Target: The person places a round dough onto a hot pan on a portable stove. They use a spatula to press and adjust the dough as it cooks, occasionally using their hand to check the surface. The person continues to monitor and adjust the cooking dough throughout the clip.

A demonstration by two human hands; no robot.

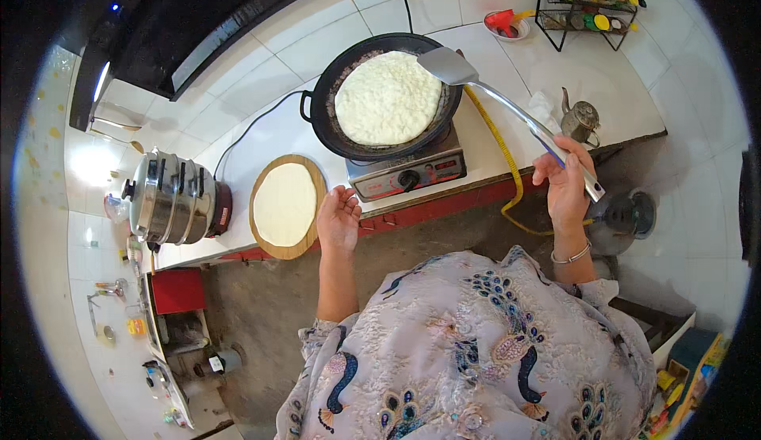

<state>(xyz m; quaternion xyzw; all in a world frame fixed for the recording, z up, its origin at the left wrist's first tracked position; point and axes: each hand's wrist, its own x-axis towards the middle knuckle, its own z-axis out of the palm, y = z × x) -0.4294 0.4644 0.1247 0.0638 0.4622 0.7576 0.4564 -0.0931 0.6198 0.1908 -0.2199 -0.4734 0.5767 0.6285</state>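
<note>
A pale, bubbly flatbread [388, 97] lies in a black two-handled wok [319, 115], which sits on an electric cooktop [406, 172]. My right hand [566, 177] grips the handle of a metal spatula [452, 67]; its wide blade hovers at the wok's right rim, apart from the bread. In front of the cooktop's left corner, my left hand [339, 220] is raised palm up, fingers loosely curled and holding nothing. Just left of it, a round of rolled dough [284, 204] rests on a round wooden board [315, 177] at the counter's front edge.
A stacked metal steamer [170, 198] stands at the counter's left end. On the right are a small metal oil pot [581, 120], a bowl with a red item [506, 24] and a spice rack [587, 4]. A yellow hose [501, 143] drops over the counter edge toward a gas cylinder [626, 216].
</note>
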